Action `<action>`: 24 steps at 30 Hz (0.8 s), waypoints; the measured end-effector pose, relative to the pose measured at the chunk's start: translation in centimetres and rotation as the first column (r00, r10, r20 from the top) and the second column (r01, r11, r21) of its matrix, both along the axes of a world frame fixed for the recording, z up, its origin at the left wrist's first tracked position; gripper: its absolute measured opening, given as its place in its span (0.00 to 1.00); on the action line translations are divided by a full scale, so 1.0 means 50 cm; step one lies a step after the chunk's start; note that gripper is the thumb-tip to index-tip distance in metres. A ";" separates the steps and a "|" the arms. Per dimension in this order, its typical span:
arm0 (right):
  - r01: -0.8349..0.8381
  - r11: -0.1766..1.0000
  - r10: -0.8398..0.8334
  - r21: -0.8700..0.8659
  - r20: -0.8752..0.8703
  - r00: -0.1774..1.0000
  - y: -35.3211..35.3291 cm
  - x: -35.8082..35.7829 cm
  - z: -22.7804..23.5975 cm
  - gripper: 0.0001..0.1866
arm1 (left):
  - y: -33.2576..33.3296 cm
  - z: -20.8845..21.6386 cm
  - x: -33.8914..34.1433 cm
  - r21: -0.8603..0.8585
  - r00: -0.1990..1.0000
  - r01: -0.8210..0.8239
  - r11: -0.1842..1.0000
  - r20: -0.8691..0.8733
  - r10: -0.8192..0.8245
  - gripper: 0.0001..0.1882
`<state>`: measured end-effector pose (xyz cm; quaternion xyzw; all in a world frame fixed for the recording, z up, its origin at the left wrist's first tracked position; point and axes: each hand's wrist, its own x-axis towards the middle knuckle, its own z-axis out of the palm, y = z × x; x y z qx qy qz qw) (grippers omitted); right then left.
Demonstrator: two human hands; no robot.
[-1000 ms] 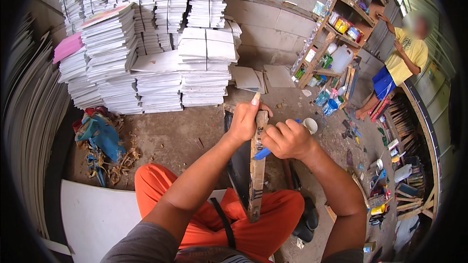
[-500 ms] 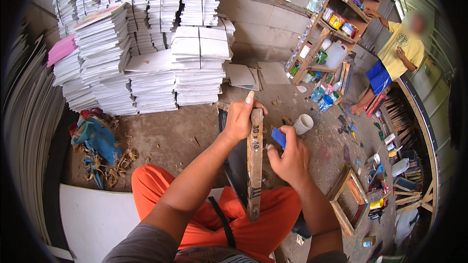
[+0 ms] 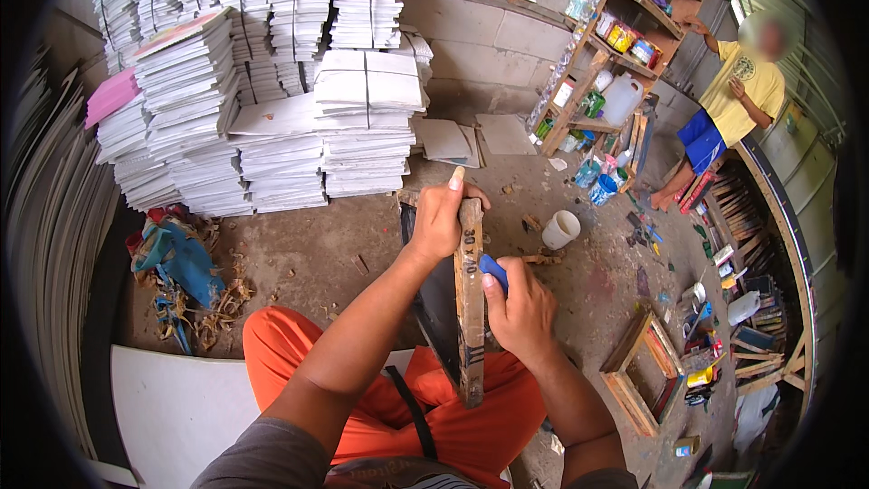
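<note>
My left hand [image 3: 438,225] is closed around the far upper corner of a wooden screen-printing frame [image 3: 471,317], thumb pointing up. The frame stands on edge between my legs, its worn side bar facing up and dark mesh [image 3: 433,326] showing on its left. In my right hand [image 3: 523,310] is a small blue plastic hand tool [image 3: 493,269], gripped between thumb and fingers. The tool is against or very near the right side of the bar; its working end is hidden, so contact cannot be told. My orange trousers [image 3: 282,353] are below the frame.
Tied stacks of white sheets [image 3: 367,127] stand at the back left. A white bucket [image 3: 561,229] and another wooden frame [image 3: 644,367] are on the floor at right. A paint shelf [image 3: 593,54] and a person in yellow [image 3: 747,81] are farther back. Blue rags [image 3: 186,267] lie left.
My right hand has moved left with the blue tool, from a gap beside the frame to its side bar. The left hand keeps its grip, and the frame has barely shifted.
</note>
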<state>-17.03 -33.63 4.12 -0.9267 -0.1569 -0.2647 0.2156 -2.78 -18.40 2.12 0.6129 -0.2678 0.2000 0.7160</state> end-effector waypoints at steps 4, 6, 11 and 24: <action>0.006 0.999 -0.005 0.036 -0.019 1.000 0.001 0.004 -0.009 0.14 | 0.001 0.004 -0.002 -0.002 1.000 -0.013 1.000 0.007 0.013 0.37; 0.006 0.999 -0.006 0.049 -0.013 1.000 0.006 0.008 -0.012 0.14 | 0.005 0.005 -0.001 -0.002 1.000 -0.022 1.000 0.009 0.022 0.37; 0.030 0.997 -0.027 0.068 -0.031 0.999 0.019 0.010 -0.009 0.13 | 0.009 0.005 -0.003 -0.005 0.999 -0.035 0.999 0.005 0.035 0.36; 0.101 0.975 -0.080 0.198 -0.114 0.990 0.063 0.008 0.002 0.10 | 0.019 0.000 0.004 0.023 0.990 -0.121 0.992 0.075 0.119 0.35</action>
